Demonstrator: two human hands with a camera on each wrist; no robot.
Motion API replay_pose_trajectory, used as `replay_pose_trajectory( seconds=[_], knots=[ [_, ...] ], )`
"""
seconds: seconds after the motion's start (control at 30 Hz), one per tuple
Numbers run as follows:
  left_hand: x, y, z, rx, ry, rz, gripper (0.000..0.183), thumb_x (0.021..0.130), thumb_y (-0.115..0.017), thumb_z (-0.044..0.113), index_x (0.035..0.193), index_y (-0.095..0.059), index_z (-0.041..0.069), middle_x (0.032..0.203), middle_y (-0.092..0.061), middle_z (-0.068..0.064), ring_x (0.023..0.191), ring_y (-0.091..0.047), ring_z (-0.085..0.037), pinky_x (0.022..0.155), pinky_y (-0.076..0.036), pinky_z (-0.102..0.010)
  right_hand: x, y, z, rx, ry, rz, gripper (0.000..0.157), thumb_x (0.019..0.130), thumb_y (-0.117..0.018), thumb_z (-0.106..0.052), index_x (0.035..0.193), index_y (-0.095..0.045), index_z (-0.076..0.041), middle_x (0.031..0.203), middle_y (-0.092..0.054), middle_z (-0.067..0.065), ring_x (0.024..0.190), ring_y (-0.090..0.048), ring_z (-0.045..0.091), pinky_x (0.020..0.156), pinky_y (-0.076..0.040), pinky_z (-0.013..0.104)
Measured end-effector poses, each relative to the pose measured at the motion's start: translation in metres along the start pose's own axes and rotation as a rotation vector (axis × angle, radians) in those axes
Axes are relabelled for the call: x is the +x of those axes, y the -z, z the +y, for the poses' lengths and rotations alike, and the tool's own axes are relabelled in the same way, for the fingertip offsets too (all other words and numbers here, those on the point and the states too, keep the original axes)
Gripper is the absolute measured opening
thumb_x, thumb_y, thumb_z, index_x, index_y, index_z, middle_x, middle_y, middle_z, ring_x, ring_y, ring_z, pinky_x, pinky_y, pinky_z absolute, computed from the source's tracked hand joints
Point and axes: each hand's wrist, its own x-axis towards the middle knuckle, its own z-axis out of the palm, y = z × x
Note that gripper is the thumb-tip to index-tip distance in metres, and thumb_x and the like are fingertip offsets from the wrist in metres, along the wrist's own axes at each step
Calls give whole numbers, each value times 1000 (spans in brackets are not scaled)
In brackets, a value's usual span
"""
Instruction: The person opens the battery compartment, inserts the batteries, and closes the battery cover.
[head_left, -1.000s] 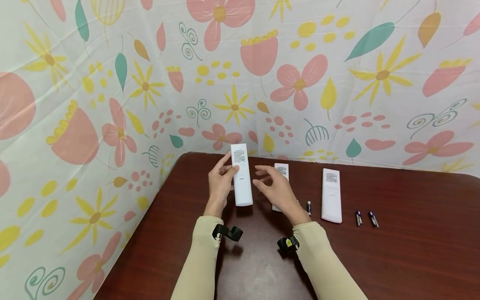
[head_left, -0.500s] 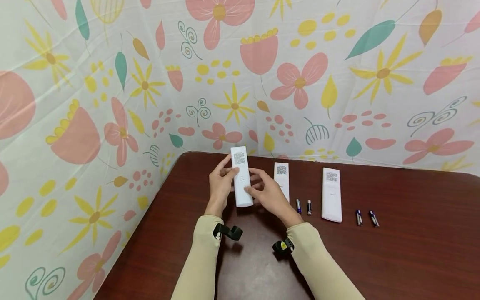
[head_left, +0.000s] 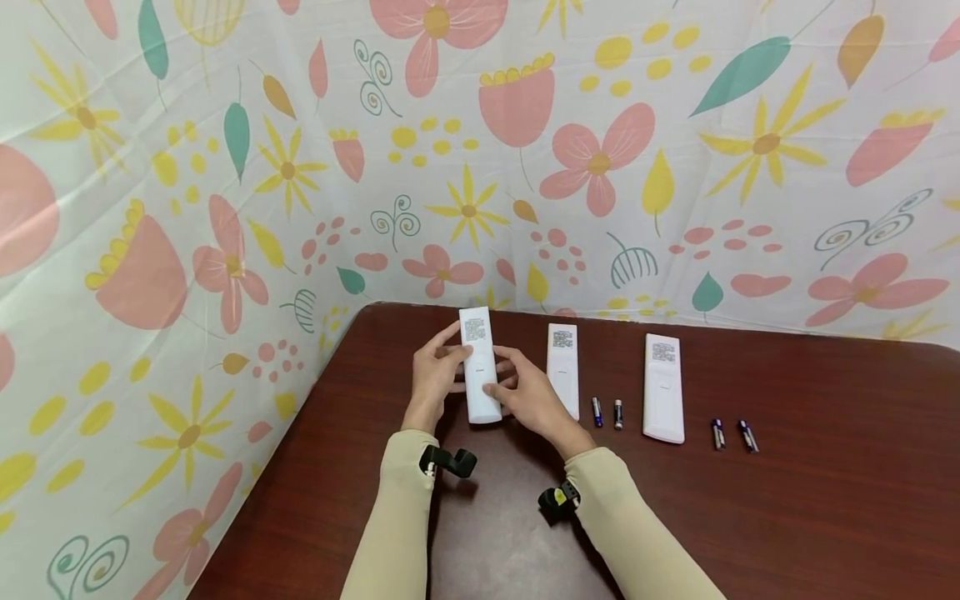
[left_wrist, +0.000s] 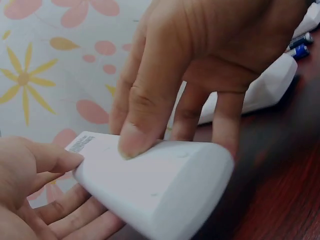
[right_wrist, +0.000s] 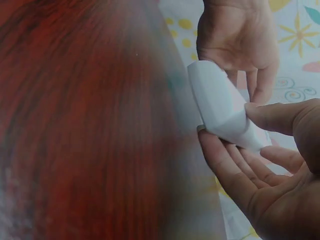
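A white remote control is held between both hands, back side up, with a printed label at its far end. My left hand grips its left side, thumb over the back and fingers beneath. From the right, my right hand holds the lower half, thumb pressed on the back cover near the rounded near end. In the right wrist view the right fingers curl under the remote. Its front face is hidden.
Two more white remotes, a nearer one and a farther one, lie label up to the right. One pair of batteries sits between them, another pair farther right. A floral cloth hangs behind the brown table.
My right hand has moved left from beside the remote and now holds its lower half. The remote has come slightly lower and nearer, uncovering the second remote and batteries.
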Motion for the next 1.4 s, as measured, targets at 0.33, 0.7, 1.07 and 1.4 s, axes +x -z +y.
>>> replay_pose_trajectory(
  seconds=[0.33, 0.7, 1.07, 1.4],
  knots=[
    [3, 2, -5, 67, 23, 0, 48, 101, -76, 13, 146, -68, 27, 114, -71, -11, 90, -74, -28, 65, -65, -40, 1, -3, 5, -39, -39, -14, 64, 101, -75, -6, 158, -48, -6, 126, -65, 18, 91, -69, 22, 65, -62, 37],
    [4, 5, -11, 152, 10, 18, 48, 100, -77, 13, 146, -68, 21, 115, -71, -11, 88, -74, -26, 62, -64, -38, 1, -8, 6, -85, -27, -23, 63, 97, -79, -6, 153, -51, -1, 123, -66, 16, 96, -69, 24, 73, -61, 36],
    [3, 2, -13, 309, -2, 68, 43, 99, -79, 20, 141, -72, 20, 113, -76, -4, 95, -73, -23, 70, -64, -38, 0, -7, 6, -193, -19, -50, 63, 97, -81, -13, 153, -53, -3, 132, -63, 16, 110, -67, 28, 89, -59, 42],
    [2, 0, -10, 406, 7, 132, 33, 96, -82, 23, 129, -80, 20, 107, -79, 0, 85, -73, -19, 63, -63, -33, -1, -7, 5, -210, 10, -59, 55, 96, -81, -11, 146, -61, -1, 132, -62, 17, 109, -68, 29, 85, -60, 40]
  ],
)
